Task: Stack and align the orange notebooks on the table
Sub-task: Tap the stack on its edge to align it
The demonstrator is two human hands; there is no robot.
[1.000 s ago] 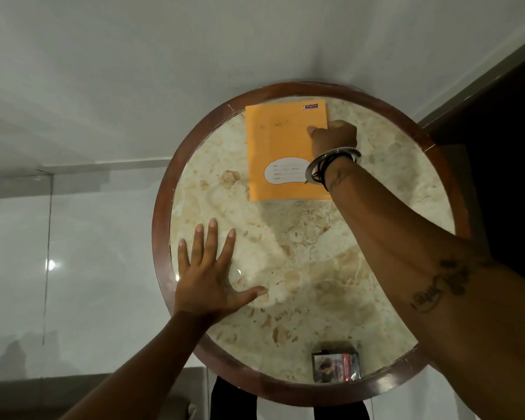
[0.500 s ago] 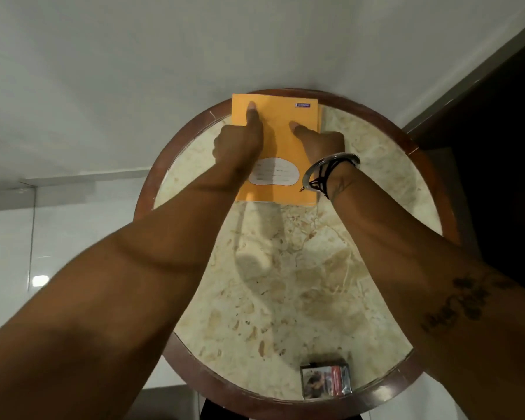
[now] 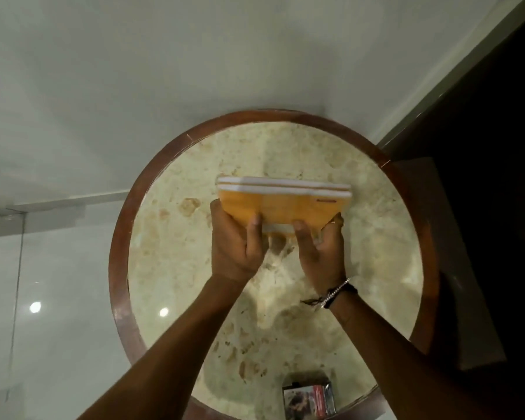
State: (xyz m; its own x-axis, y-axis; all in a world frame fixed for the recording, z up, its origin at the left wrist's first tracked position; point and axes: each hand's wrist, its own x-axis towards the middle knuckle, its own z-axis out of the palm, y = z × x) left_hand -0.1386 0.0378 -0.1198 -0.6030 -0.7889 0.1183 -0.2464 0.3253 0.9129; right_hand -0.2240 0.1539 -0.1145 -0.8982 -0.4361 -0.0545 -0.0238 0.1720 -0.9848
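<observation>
A stack of orange notebooks [image 3: 285,204] is held up above the middle of the round marble table [image 3: 170,268], tilted so that the white page edges face up and away from me. My left hand [image 3: 235,244] grips the stack's lower left corner, thumb on the cover. My right hand [image 3: 323,244] grips the lower right corner the same way; it wears bracelets at the wrist. The stack's far cover is hidden.
A small printed box [image 3: 309,400] lies at the table's near edge. The table has a brown wooden rim [image 3: 119,262]. Glossy pale floor lies to the left; a dark doorway or furniture [image 3: 482,177] stands at the right.
The notebooks lay flat at the table's far edge with both hands pressing on them. Now both hands have lifted the stack, tilted it on edge and brought it toward the table's middle.
</observation>
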